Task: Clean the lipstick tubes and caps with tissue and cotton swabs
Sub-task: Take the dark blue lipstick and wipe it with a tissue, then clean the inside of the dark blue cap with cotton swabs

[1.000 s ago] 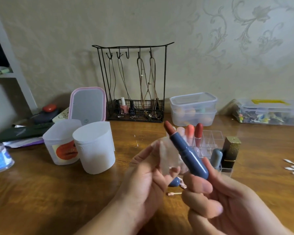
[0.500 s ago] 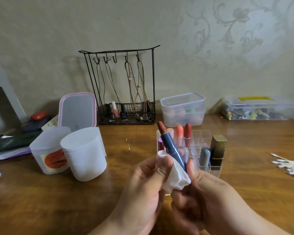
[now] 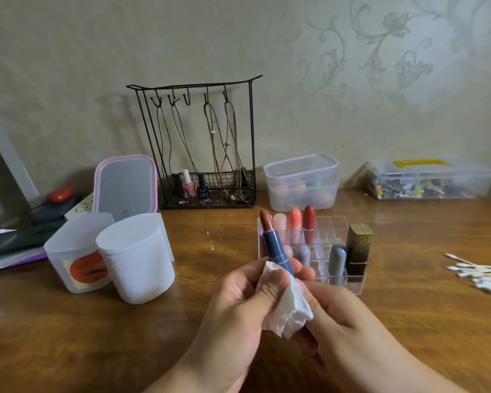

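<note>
The left hand pinches tissue around the lipstick. The right hand seemingly grips its base, hidden by tissue.

organizer mid-table, two cups left, cotton swabs right, wire rack behind

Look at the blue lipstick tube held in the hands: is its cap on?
No. The blue lipstick tube is uncapped, its brown-red bullet bare, while the left hand presses the tissue to it.
</note>
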Tool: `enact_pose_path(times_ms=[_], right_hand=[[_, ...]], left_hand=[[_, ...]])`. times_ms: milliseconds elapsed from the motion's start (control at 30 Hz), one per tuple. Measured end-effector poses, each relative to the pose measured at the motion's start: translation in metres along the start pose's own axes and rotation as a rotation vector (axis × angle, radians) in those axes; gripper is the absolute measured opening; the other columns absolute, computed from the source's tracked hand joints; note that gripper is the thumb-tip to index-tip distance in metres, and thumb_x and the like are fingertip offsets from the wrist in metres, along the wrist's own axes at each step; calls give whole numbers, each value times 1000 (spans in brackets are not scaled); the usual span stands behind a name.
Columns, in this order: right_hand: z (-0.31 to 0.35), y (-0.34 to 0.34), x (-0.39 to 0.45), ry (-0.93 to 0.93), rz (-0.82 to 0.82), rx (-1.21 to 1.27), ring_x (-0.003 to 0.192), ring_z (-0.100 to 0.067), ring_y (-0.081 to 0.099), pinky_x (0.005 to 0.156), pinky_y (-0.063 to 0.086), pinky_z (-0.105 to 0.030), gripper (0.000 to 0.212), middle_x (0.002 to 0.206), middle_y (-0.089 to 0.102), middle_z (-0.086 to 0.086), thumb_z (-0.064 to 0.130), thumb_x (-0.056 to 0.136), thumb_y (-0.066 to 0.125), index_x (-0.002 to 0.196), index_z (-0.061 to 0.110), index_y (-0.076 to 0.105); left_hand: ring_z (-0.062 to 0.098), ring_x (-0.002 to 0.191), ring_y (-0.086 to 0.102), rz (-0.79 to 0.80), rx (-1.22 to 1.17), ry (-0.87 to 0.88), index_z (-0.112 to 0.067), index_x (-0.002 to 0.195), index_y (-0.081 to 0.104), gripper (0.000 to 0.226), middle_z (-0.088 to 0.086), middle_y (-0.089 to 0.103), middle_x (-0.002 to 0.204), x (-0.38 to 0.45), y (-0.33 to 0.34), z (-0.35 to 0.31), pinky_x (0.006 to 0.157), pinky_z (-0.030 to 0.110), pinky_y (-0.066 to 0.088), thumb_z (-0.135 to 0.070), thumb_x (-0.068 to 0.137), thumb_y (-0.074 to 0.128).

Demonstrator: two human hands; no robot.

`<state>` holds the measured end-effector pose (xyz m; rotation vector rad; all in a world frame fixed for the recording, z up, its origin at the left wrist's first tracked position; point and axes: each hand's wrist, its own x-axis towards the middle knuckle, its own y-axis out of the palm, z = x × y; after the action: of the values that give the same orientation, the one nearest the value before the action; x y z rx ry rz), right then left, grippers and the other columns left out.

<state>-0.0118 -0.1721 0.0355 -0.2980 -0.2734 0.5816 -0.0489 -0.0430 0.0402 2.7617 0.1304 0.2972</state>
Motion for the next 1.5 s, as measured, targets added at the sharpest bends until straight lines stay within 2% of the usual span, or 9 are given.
enact_pose_path(times_ms=[233, 367, 467, 567, 667, 767, 900, 1200, 1500], right_hand=[[-4, -18, -5, -256, -40, -431, 51, -8, 45, 50, 39, -28, 31, 59, 56, 5, 59, 88, 54, 85, 30, 67], [21, -49, -12, -376, -128, -345, 46, -2, 35, 42, 29, -22, 29, 50, 49, 0, 53, 85, 63, 78, 26, 68], [36, -86, -15, -401, -302, -222, 44, -10, 40, 42, 29, -21, 26, 52, 50, -7, 49, 83, 70, 80, 23, 71], [20, -141, -9, -289, -647, -293, 41, -19, 43, 49, 39, -32, 19, 48, 52, 1, 41, 80, 76, 81, 23, 72], [-23, -198, -4, 82, -819, -691, 60, -19, 61, 71, 53, -38, 11, 60, 62, 11, 38, 77, 75, 69, 33, 69], [-58, -222, -4, 444, -659, -920, 82, -26, 64, 83, 55, -40, 22, 76, 66, 9, 22, 78, 76, 65, 39, 68], [-80, -222, 2, 568, -552, -991, 84, -25, 64, 81, 56, -35, 36, 82, 69, 3, 18, 81, 72, 56, 41, 61], [-97, -219, 7, 699, -560, -1031, 105, -32, 54, 88, 50, -38, 8, 102, 67, -9, 29, 86, 67, 83, 35, 69], [-91, -214, 10, 786, -470, -1160, 113, -29, 43, 89, 32, -41, 8, 101, 58, -3, 29, 93, 58, 92, 34, 64]], left_hand=[[16, 76, 68, -134, -14, -27, -16, 86, 77, 24, 9, 72, 83, 5, -12, 0, 69, 29, 53, -25, 74, 58], [14, 75, 67, -190, 62, -97, -20, 105, 67, 33, 3, 72, 82, 4, -13, -1, 72, 29, 51, -32, 76, 56], [4, 70, 69, -189, 92, -139, -24, 95, 69, 26, -6, 73, 75, 2, -7, -4, 72, 28, 49, -32, 75, 55], [2, 63, 69, -142, 82, -149, -32, 67, 77, 23, -9, 72, 68, 0, -3, -7, 68, 28, 49, -30, 72, 54], [4, 63, 69, -103, 98, -132, -36, 62, 76, 25, -7, 73, 70, -2, 0, -9, 63, 24, 53, -27, 70, 54], [8, 70, 68, -31, 188, -125, -35, 75, 77, 11, -3, 72, 74, -4, -2, -5, 70, 25, 50, -41, 68, 70], [5, 84, 65, 196, 377, -116, -33, 95, 73, 68, -6, 71, 85, -3, -11, 4, 80, 26, 45, -76, 43, 76], [2, 97, 63, 257, 458, -110, -31, 98, 72, 65, -12, 69, 100, -1, -13, 10, 84, 23, 42, -76, 51, 72], [-1, 95, 62, 274, 460, -146, -33, 101, 71, 65, -16, 68, 96, 0, -16, 12, 80, 17, 43, -76, 52, 71]])
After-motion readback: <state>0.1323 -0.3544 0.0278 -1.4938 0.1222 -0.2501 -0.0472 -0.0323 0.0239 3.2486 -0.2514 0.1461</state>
